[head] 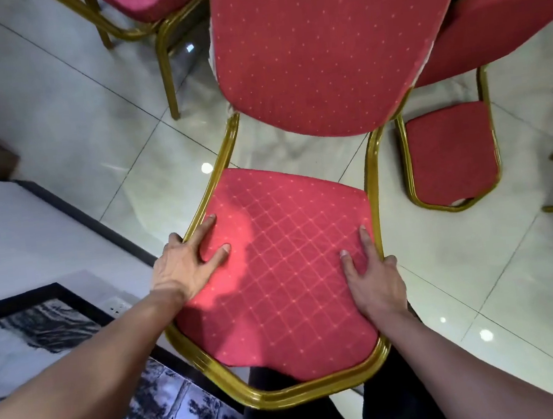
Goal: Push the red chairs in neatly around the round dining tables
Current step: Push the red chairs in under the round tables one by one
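The person is gripping a red chair by its seat; the left hand is clamped on the seat's left edge, thumb on the cushion, and the right hand on the right edge; a second chair is standing just beside it on the tiled floor; a third is standing beyond.

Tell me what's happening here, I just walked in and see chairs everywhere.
A person has both hands on the seat of a red chair with a gold frame. The left hand holds the seat's left edge, the right hand its right edge, thumbs on the cushion. Another red chair stands to the right, a third behind. No table shows.
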`<state>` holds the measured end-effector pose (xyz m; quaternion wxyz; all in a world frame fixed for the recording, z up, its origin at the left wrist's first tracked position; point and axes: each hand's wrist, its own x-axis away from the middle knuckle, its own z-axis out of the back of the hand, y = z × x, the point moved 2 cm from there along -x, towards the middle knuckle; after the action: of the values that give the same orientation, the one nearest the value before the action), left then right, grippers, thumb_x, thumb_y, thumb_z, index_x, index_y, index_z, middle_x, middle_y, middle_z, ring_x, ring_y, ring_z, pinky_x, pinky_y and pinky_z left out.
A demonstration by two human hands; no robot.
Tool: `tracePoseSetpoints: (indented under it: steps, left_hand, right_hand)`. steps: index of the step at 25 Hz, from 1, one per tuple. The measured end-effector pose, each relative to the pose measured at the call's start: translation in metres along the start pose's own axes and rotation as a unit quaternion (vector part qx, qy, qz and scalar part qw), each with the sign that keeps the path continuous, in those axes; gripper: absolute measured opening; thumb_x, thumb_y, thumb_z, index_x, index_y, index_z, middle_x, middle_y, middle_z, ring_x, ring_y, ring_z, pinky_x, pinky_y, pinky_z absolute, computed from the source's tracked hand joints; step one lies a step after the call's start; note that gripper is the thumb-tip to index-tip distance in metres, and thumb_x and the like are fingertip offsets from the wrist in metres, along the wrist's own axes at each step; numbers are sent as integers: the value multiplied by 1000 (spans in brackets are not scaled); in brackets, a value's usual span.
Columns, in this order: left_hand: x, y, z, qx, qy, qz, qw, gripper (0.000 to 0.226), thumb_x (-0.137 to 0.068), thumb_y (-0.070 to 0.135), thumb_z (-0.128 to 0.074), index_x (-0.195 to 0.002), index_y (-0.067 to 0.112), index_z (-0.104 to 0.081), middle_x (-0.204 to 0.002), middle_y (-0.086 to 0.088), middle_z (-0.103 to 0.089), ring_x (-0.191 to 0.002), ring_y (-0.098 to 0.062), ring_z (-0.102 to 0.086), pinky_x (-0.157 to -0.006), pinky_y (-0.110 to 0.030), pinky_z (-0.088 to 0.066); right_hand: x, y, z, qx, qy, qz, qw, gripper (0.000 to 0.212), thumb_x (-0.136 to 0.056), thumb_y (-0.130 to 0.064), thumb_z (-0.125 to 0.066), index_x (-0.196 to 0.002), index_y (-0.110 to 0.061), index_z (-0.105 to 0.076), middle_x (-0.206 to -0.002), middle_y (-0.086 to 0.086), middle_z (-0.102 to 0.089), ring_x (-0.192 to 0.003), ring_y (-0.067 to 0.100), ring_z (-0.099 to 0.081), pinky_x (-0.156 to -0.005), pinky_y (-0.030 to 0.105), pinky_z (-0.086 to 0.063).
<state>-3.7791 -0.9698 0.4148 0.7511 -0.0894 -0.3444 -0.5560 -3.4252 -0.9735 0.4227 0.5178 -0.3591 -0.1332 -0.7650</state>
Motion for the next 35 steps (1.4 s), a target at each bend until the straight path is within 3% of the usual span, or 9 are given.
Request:
tracePoseSetpoints:
  steps: [4, 8, 13, 18, 21, 24, 28, 31, 35]
  left_hand:
    - [23, 2, -2, -4, -10, 1, 1000, 74, -79, 94, -26, -146, 69, -7, -89, -2, -38, -82, -31, -57, -82, -41, -52]
    - [48, 4, -2, -1, -8, 14, 1000, 75, -79, 93, -27, -146, 68, -9, -86, 1, -36, -74, -25, -52, -76, -37, -49]
    - [69, 10, 13, -16, -13, 18, 1000, 78, -78, 94, -25, -148, 63, -10, -87, 0, -38, -73, -23, -52, -68, -34, -44]
    - [99, 16, 23, -28, -25, 43, 998, 79, -78, 92, -27, -149, 62, -11, -92, -3, -42, -77, -24, -54, -73, -35, -46]
    - [119, 17, 17, -30, -47, 72, 996, 85, -74, 95, -24, -151, 59, -14, -98, -6, -48, -79, -26, -57, -74, -34, -47]
    - [118, 14, 9, -27, -89, 92, 991, 88, -76, 93, -26, -154, 51, -19, -116, -12, -62, -97, -29, -64, -85, -35, -53]
    - [112, 6, 2, -21, -136, 119, 983, 91, -77, 91, -28, -156, 44, -25, -140, -7, -61, -120, -30, -62, -97, -36, -49]
    - [102, 18, 18, -21, -121, 140, 982, 91, -77, 90, -32, -152, 40, -37, -144, -6, -58, -129, -31, -56, -106, -39, -46]
    - [68, 43, 61, -9, -106, 155, 982, 84, -74, 85, -32, -135, 34, -60, -138, -12, -61, -127, -34, -56, -104, -35, -44]
  right_hand:
    - [24, 10, 3, -8, -9, -4, 1000, 71, -89, -85, -17, -152, -63, 8, -103, 7, -36, -76, 30, -57, -72, 38, -50]
    - [43, 21, 4, 0, -12, 5, 1000, 70, -90, -83, -16, -151, -63, 12, -97, 8, -36, -62, 19, -38, -65, 32, -40]
    - [61, 24, 11, -11, -32, 1, 999, 71, -90, -83, -17, -152, -62, 12, -99, 7, -33, -77, 28, -51, -70, 35, -39]
    - [79, 32, 24, -6, -46, 8, 999, 74, -87, -85, -17, -152, -63, 9, -102, 7, -35, -75, 25, -49, -68, 34, -41]
    - [78, 40, 30, -1, -65, -1, 998, 73, -90, -83, -24, -155, -58, -3, -113, 14, -54, -102, 37, -64, -85, 40, -50]
    - [58, 37, 31, 0, -82, 14, 997, 74, -92, -75, -40, -158, -44, -26, -134, 16, -62, -124, 38, -58, -102, 44, -48]
    - [38, 29, 31, 36, -142, 23, 989, 74, -92, -75, -41, -156, -37, -36, -146, 10, -57, -131, 36, -54, -105, 42, -44]
    - [29, 16, 53, 46, -158, 15, 986, 73, -94, -71, -42, -157, -35, -35, -152, 11, -51, -138, 36, -48, -112, 43, -41]
    - [2, -15, 95, 35, -193, 12, 980, 70, -97, -63, -47, -155, -23, -43, -154, 11, -49, -138, 36, -48, -112, 39, -41]
